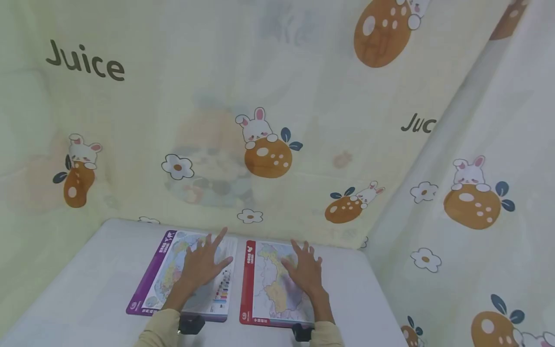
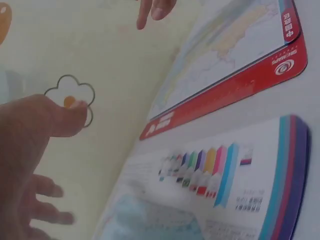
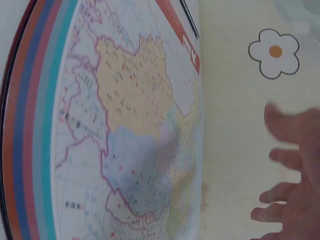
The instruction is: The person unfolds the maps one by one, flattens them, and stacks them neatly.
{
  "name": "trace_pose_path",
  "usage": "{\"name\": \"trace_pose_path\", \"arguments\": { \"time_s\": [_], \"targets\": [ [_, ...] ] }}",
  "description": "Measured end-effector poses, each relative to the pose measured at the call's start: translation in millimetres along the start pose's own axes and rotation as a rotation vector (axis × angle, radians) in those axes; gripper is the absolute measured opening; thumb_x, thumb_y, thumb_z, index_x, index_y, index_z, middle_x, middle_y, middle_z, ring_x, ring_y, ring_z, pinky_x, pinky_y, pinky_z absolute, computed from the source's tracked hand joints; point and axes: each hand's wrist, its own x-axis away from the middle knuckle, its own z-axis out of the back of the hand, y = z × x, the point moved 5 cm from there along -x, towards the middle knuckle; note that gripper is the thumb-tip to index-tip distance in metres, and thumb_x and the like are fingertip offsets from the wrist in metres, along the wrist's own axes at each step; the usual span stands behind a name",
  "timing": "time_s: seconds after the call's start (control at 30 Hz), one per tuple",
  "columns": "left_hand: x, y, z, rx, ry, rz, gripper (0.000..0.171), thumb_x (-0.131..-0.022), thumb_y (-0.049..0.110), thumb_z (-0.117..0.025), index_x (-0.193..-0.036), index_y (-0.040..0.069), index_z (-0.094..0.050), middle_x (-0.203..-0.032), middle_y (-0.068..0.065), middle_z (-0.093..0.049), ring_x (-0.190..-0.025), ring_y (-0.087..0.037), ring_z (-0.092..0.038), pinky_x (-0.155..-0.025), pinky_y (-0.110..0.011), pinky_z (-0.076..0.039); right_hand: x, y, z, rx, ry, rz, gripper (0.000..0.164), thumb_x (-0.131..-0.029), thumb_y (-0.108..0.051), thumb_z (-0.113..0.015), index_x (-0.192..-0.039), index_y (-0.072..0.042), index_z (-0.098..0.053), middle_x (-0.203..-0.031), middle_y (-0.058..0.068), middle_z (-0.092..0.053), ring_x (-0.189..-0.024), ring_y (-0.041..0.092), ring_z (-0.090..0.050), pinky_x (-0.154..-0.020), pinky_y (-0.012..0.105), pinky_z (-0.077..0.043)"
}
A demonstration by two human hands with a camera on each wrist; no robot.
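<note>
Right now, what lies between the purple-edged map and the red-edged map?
In the head view, only bare white table shows between the purple-edged map and the red-edged map.

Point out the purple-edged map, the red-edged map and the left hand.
Purple-edged map (image 1: 168,275), head view: its printed face.
Red-edged map (image 1: 275,289), head view: its printed face.
Left hand (image 1: 201,265), head view: its back.

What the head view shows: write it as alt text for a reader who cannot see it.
A person's left hand is spread over a purple-edged map and the right hand over a red-edged map, the maps lying side by side on a white table. A pale bunny-print cloth hangs behind.
</note>
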Motion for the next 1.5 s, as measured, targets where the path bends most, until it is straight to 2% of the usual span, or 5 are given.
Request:
{"name": "trace_pose_path", "arguments": {
  "time_s": [0.13,0.37,0.57,0.97,1.5],
  "targets": [
    [-0.1,9.8,-7.0,0.132,0.089,0.04,0.067,-0.102,0.038,-0.075,-0.162,0.02,-0.052,-0.114,-0.019,-0.082,-0.059,-0.027,-0.06,-0.053,-0.034,-0.041,3,19,13,0.03,0.146,-0.078,0.051,-0.106,-0.028,-0.068,-0.152,-0.007,-0.062,-0.14,0.033,-0.069,-0.117,0.058,-0.071,-0.096,0.076,-0.054],
    [7.0,32.3,-34.0,0.456,0.134,0.193,0.03,-0.101,0.015,-0.073,-0.129,0.003,-0.075,-0.104,-0.017,-0.083,-0.071,-0.018,-0.074,-0.059,-0.029,-0.055,14,63,30,0.033,0.425,-0.328,0.026,-0.103,-0.022,-0.07,-0.116,-0.003,-0.083,-0.104,0.022,-0.083,-0.089,0.051,-0.078,-0.074,0.066,-0.059],
    [10.2,48.1,-63.0,0.562,0.046,0.344,0.031,-0.104,0.009,-0.062,-0.129,-0.009,-0.069,-0.118,-0.026,-0.076,-0.1,-0.037,-0.078,-0.079,-0.042,-0.064,27,92,26,-0.06,0.386,-0.436,0.02,-0.098,-0.012,-0.074,-0.098,0.006,-0.083,-0.095,0.028,-0.081,-0.085,0.049,-0.079,-0.075,0.062,-0.06],
    [8.3,68.5,-78.7,0.623,-0.047,0.422,0.023,-0.107,0.007,-0.054,-0.124,-0.008,-0.058,-0.096,-0.017,-0.068,-0.076,-0.024,-0.07,-0.064,-0.034,-0.059,37,105,2,-0.179,0.315,-0.466,0.016,-0.091,-0.002,-0.074,-0.089,0.013,-0.08,-0.088,0.033,-0.078,-0.081,0.052,-0.078,-0.076,0.062,-0.064],
    [7.7,72.9,-80.7,0.615,0.115,0.467,0.021,-0.102,0.0,-0.061,-0.119,-0.011,-0.062,-0.102,-0.025,-0.07,-0.091,-0.037,-0.072,-0.079,-0.049,-0.062,44,111,-4,-0.237,0.422,-0.619,0.011,-0.084,-0.005,-0.083,-0.091,0.003,-0.084,-0.091,0.025,-0.082,-0.087,0.05,-0.076,-0.082,0.063,-0.055]
  ]
}}
